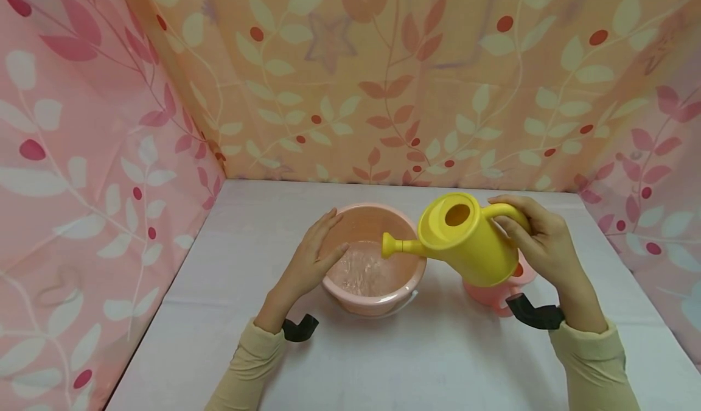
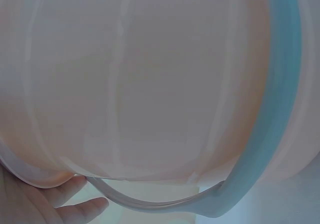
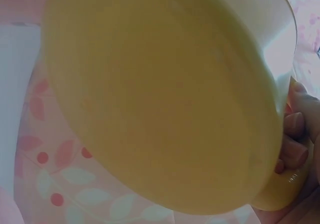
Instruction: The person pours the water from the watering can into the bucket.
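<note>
My right hand (image 1: pixel 542 240) grips the handle of a yellow watering can (image 1: pixel 471 262), held tilted in the air. Its spout points left, with the spout head above the right side of a pale pink bucket (image 1: pixel 364 300). Clear, rippled water (image 1: pixel 364 271) lies in the bucket. On the bucket's left rim rests my left hand (image 1: pixel 309 256), fingers extended. The left wrist view shows fingertips (image 2: pixel 85 211) near the bucket's side and its carrying handle (image 2: pixel 280 94). From the right wrist, the can's round base (image 3: pixel 165 104) fills most of the view, with curled fingers at the handle.
A pink vessel with a handle (image 1: pixel 484 295) stands on the white tabletop (image 1: pixel 438 362), partly hidden behind the watering can. Leaf-patterned cloth (image 1: pixel 350 94) hangs at the back, with pink cloth (image 1: pixel 82 186) along both sides.
</note>
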Demonstrator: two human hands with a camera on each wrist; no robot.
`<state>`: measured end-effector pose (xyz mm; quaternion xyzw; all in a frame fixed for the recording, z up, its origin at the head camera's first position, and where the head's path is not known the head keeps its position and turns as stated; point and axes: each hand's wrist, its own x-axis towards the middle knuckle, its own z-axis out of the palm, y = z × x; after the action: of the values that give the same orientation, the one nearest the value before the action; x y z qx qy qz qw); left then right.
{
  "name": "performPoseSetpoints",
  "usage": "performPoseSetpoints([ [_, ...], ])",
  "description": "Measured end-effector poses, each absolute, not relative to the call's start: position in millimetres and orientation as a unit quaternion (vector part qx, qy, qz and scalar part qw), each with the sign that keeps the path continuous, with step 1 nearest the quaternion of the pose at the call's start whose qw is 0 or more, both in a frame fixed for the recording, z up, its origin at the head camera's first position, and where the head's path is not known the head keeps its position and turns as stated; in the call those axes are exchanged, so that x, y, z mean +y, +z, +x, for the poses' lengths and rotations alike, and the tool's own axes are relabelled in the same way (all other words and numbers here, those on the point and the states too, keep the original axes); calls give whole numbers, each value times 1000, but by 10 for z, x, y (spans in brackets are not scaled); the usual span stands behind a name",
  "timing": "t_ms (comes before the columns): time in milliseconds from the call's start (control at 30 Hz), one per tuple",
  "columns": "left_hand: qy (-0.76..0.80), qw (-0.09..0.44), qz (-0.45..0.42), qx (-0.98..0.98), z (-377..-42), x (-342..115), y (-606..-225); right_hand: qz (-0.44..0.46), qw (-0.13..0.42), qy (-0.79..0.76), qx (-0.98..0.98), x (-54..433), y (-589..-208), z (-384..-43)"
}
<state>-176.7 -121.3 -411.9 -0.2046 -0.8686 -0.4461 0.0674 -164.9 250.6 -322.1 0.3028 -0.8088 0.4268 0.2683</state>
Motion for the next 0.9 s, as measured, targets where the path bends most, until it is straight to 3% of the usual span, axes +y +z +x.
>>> performPoseSetpoints([
  [900, -448, 68, -203, -868, -1768, -1211, -4116, 305, 265, 403, -821, 2523, -3210, -1675],
])
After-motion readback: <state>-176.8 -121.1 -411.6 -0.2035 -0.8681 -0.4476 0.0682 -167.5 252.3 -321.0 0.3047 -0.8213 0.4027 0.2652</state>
